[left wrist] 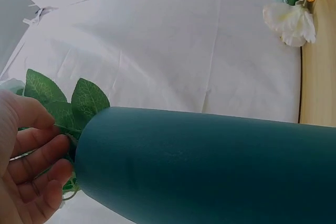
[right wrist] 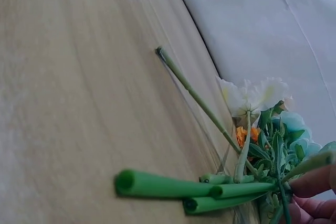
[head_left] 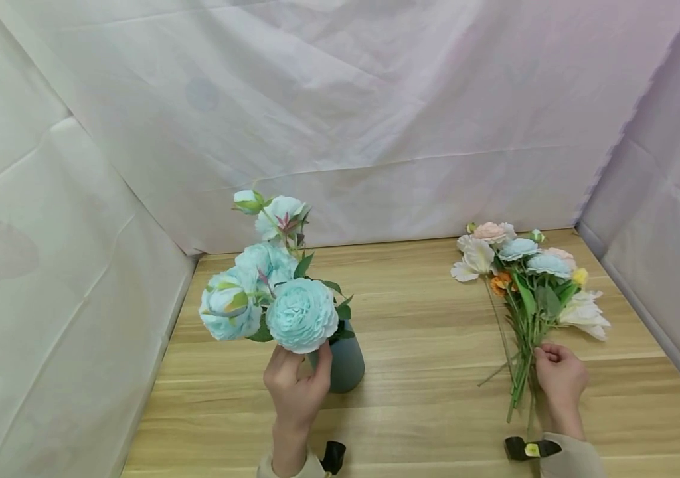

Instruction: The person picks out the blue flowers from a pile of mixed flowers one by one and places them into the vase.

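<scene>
Light-blue artificial flowers with green leaves stand in a dark teal vase. My left hand is at the vase's mouth, just under the largest bloom. In the left wrist view its fingers curl about the stem and leaves beside the rim, the stem mostly hidden by them. On the right of the table lies a loose bunch of mixed artificial flowers, its bare stems towards me. My right hand pinches at these green stems; in the right wrist view only its fingertips show.
The wooden table carries both groups of flowers. A white cloth hangs behind it, with further cloth at both sides. White blooms, orange blooms and a yellow bloom sit among the lying bunch.
</scene>
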A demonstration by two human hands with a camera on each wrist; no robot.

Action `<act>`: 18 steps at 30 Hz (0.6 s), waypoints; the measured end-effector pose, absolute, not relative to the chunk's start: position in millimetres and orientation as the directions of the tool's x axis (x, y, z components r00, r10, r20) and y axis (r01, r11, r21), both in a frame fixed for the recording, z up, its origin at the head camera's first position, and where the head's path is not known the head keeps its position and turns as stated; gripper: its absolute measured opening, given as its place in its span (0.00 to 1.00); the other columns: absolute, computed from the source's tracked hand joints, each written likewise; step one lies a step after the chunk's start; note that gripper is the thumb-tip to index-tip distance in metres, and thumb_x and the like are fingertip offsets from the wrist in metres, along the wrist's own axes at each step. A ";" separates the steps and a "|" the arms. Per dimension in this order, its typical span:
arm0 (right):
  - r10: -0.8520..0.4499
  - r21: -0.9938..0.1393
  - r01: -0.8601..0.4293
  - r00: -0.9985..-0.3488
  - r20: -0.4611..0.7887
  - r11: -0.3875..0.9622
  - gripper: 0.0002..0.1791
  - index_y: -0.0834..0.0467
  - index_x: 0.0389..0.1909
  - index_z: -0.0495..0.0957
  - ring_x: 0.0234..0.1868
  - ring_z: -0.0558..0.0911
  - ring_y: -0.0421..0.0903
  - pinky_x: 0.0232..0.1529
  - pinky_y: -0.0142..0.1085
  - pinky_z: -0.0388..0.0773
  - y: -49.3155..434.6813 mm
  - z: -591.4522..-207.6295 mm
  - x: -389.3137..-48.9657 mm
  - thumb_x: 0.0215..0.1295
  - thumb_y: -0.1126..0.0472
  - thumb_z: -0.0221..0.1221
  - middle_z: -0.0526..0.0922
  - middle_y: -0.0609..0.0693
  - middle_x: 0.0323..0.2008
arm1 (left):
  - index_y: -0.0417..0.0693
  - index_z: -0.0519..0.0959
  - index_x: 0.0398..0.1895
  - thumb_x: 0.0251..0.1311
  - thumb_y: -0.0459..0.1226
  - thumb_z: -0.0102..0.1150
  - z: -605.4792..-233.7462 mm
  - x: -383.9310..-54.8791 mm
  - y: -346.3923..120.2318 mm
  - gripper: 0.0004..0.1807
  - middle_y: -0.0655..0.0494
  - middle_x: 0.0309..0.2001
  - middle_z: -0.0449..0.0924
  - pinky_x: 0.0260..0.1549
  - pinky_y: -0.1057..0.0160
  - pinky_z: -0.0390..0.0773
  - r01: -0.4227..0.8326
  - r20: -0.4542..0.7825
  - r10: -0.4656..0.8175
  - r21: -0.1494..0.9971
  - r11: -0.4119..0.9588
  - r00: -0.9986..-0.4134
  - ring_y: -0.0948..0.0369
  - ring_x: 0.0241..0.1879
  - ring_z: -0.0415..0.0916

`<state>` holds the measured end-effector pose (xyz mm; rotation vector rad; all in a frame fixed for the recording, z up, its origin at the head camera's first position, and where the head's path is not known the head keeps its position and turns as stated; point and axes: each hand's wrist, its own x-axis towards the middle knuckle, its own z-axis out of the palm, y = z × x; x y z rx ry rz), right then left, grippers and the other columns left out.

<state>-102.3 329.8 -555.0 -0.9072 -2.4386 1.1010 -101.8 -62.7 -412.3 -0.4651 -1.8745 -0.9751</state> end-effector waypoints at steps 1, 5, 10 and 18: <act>0.664 -0.756 0.424 -0.748 0.019 0.499 0.12 0.69 0.35 0.80 0.17 0.62 0.24 0.25 0.29 0.62 329.7 -554.4 -102.3 0.61 0.62 0.56 0.76 0.45 0.18 | 0.37 0.82 0.29 0.61 0.38 0.55 -412.8 -101.3 -62.6 0.12 0.49 0.29 0.80 0.26 0.65 0.74 0.664 0.868 -0.091 0.437 0.607 -0.488 0.58 0.25 0.74; 0.675 -0.766 0.440 -0.737 -0.010 0.468 0.12 0.69 0.36 0.79 0.17 0.63 0.24 0.21 0.24 0.62 329.0 -551.2 -101.1 0.62 0.62 0.55 0.76 0.45 0.19 | 0.37 0.82 0.28 0.60 0.39 0.56 -414.7 -98.8 -62.3 0.13 0.49 0.29 0.81 0.28 0.68 0.75 0.660 0.865 -0.111 0.450 0.601 -0.489 0.57 0.26 0.76; 0.695 -0.810 0.415 -0.719 -0.014 0.413 0.13 0.69 0.38 0.79 0.17 0.64 0.22 0.19 0.21 0.63 327.4 -549.0 -100.6 0.63 0.62 0.55 0.71 0.33 0.17 | 0.36 0.83 0.30 0.60 0.40 0.58 -417.0 -96.2 -61.8 0.14 0.47 0.32 0.82 0.37 0.71 0.77 0.658 0.864 -0.121 0.456 0.599 -0.488 0.55 0.30 0.79; 0.741 -0.885 0.300 -0.668 0.071 0.356 0.10 0.70 0.35 0.78 0.17 0.65 0.22 0.19 0.17 0.62 322.9 -543.8 -102.9 0.60 0.65 0.56 0.64 0.21 0.14 | 0.34 0.82 0.31 0.59 0.38 0.58 -419.1 -94.3 -60.4 0.12 0.45 0.33 0.81 0.39 0.71 0.77 0.673 0.870 -0.124 0.452 0.586 -0.476 0.55 0.32 0.79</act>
